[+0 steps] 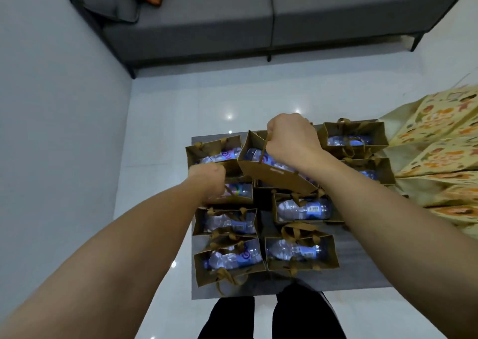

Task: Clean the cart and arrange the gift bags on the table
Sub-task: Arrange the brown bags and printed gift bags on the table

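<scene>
Clearly the arranging is well under way: a low grey worktop [362, 276] just in front of the person's feet carries a cluster of small brown paper gift bags, each with a plastic water bottle lying inside. The right hand [293, 138] is closed in a fist around the ribbon handle of one gift bag [274, 174], which hangs tilted above the middle of the cluster, its near corner dipping toward the bag with the barcoded bottle [305, 208]. The left hand [207, 181] is also closed, pinching the handle of a second bag [238, 192] in the left column; whether that bag is lifted or resting on the worktop I cannot tell.

By the look of it, each bag will handle as bottom-heavy and a little awkward. The bottle gives it weight, and since it lies loose inside, it could roll and swing the bag when moved. The paper walls are stiff enough to stand but would crease if squeezed, so the ribbon handles are the sensible place to hold, both loops together so the bag hangs level. Setting it down flat on its base, in a gap between neighbours, should keep it upright.

To the right, touching the worktop's edge, lie patterned yellow bags [439, 142] fanned out. A grey sofa [207, 23] stands beyond on the glossy white floor. No cart is in view.
</scene>
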`<act>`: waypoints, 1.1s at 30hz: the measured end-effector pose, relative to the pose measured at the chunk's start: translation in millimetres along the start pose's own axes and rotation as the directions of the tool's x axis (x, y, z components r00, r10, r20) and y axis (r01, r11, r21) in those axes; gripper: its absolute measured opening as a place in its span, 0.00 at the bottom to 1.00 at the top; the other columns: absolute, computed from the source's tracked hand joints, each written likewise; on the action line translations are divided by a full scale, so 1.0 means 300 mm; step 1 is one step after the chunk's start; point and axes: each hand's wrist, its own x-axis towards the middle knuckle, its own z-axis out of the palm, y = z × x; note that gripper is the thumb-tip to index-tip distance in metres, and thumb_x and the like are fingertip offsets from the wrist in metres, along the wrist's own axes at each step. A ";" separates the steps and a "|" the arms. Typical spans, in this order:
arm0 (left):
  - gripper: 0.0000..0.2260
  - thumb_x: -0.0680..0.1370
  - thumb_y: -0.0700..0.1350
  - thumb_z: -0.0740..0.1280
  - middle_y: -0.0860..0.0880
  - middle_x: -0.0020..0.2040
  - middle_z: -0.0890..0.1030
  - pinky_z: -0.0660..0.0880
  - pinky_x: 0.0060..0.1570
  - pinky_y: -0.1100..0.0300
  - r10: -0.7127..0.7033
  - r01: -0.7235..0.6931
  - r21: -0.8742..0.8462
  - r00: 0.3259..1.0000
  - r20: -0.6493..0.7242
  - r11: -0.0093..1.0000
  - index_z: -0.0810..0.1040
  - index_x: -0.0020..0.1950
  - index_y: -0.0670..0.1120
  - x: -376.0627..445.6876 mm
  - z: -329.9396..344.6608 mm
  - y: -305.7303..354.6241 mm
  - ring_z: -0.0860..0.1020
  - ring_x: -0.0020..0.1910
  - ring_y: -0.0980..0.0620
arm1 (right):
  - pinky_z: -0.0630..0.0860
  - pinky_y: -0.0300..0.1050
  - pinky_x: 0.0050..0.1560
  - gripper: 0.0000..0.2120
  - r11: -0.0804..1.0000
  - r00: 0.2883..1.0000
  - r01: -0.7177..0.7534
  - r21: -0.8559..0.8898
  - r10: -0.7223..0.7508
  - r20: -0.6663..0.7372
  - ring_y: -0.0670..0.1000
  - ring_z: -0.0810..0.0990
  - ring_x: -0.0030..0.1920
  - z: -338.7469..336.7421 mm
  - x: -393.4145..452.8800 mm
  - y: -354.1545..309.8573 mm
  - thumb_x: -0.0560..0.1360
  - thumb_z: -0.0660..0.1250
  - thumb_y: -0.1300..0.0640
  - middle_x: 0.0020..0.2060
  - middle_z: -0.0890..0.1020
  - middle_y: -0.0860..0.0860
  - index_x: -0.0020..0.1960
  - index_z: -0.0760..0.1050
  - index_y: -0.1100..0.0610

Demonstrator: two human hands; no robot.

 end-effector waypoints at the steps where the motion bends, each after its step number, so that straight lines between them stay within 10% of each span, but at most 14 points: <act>1: 0.12 0.80 0.51 0.65 0.48 0.48 0.76 0.72 0.45 0.54 -0.019 0.018 -0.006 0.999 -0.031 1.000 0.78 0.59 0.45 -0.017 -0.036 -0.005 0.76 0.46 0.47 | 0.67 0.41 0.33 0.08 1.000 1.000 0.001 -0.001 -0.001 -0.022 0.54 0.77 0.37 -0.025 -0.011 -0.012 0.71 0.66 0.67 0.33 0.75 0.52 0.36 0.75 0.56; 14: 0.10 0.74 0.53 0.73 0.49 0.38 0.78 0.75 0.35 0.61 -0.193 0.176 -0.087 0.941 -0.278 0.981 0.79 0.45 0.48 -0.400 -0.344 -0.254 0.77 0.37 0.52 | 0.81 0.48 0.39 0.10 0.993 0.948 0.059 0.104 -0.023 -0.317 0.52 0.79 0.37 -0.335 -0.218 -0.263 0.72 0.66 0.68 0.34 0.80 0.53 0.35 0.77 0.56; 19: 0.10 0.72 0.53 0.75 0.50 0.39 0.79 0.81 0.48 0.54 -0.260 0.236 -0.111 0.888 -0.378 0.965 0.79 0.45 0.48 -0.523 -0.387 -0.351 0.79 0.41 0.51 | 0.83 0.50 0.42 0.08 0.991 0.930 0.105 0.083 -0.068 -0.361 0.52 0.80 0.38 -0.393 -0.248 -0.365 0.74 0.69 0.65 0.35 0.80 0.53 0.38 0.79 0.55; 33: 0.09 0.75 0.42 0.72 0.47 0.37 0.77 0.74 0.35 0.59 -0.396 0.124 -0.594 0.848 -0.353 0.795 0.76 0.36 0.46 -0.704 -0.228 -0.564 0.77 0.38 0.51 | 0.77 0.46 0.36 0.09 0.978 0.980 0.189 -0.084 -0.194 -0.050 0.53 0.79 0.37 -0.094 -0.198 -0.484 0.73 0.65 0.67 0.33 0.78 0.54 0.36 0.77 0.58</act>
